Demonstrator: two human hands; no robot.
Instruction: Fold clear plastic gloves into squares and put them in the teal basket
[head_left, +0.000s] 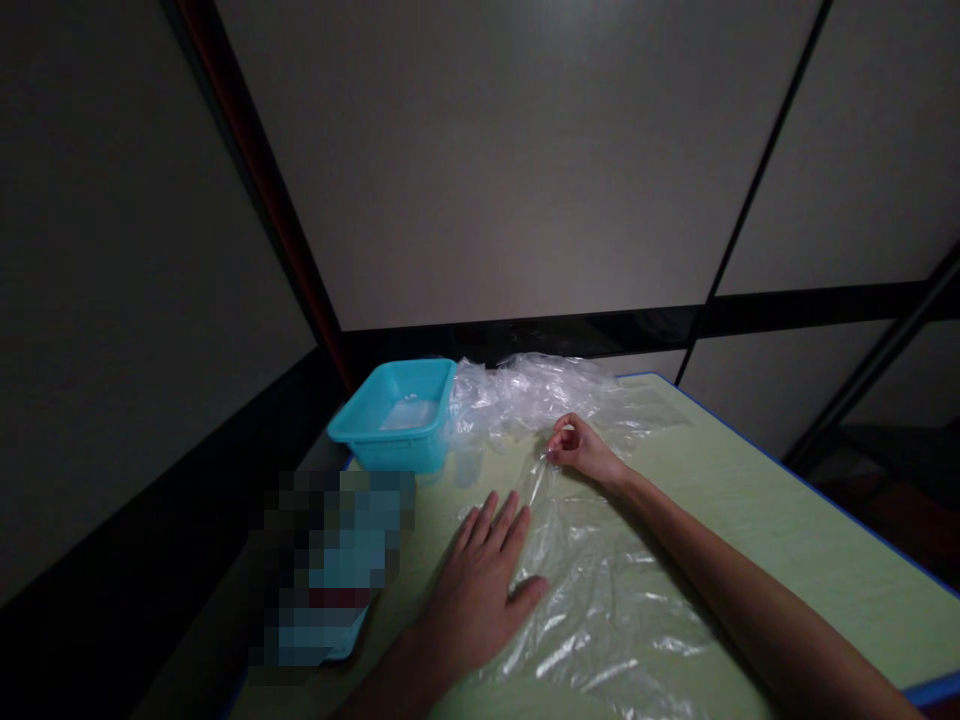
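Observation:
A clear plastic bag [600, 590] lies spread flat on the pale green table [765, 520]. My left hand [487, 580] rests flat on the bag's left side, fingers stretched out and pressing it down. My right hand [581, 447] reaches forward and pinches the far edge of the bag between thumb and fingers. A crumpled pile of more clear plastic bags [532, 395] sits just beyond my right hand at the back of the table.
A turquoise plastic tub [396, 415] stands at the table's back left corner beside the pile. A blurred-out patch [330, 565] covers the table's left edge. Grey walls with dark strips close in behind. The table's blue edge runs along the right.

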